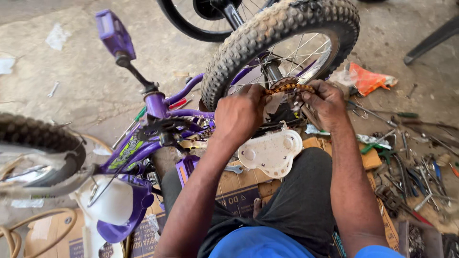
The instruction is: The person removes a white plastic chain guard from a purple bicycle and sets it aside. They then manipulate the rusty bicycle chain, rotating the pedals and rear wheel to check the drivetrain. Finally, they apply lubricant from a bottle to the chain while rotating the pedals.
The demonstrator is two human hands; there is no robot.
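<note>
— Hands first: what does each one hold?

— Both are up at the hub of the rear wheel, which sits far and right of centre, its knobbly tyre arching above them; the left hand is curled closed around the near-left end of a rusty chain, knuckles toward the camera; the right hand pinches the right end of that chain, fingers bent in tight.

— Where does the chain lie?

— Across the sprocket at the wheel's centre, stretched between the two hands, touching both; whether it is fully seated on the teeth cannot be told, since the fingers cover it.

— And the bike itself?

— Purple frame, turned upside down; a purple pedal sticks up at the far left on its crank; the black chainring sits just left of the left forearm; the front tyre shows at the left edge.

— Anything near the arms?

— A white plastic chain guard lies between the forearms, just near of the hands, resting against the person's dark-clad knee; flattened cardboard lies beneath.

— What is on the right?

— A scatter of tools, pliers and screwdrivers among them, spread over the concrete floor, well apart from the hands; an orange wrapper lies beside the tyre, far right.
</note>
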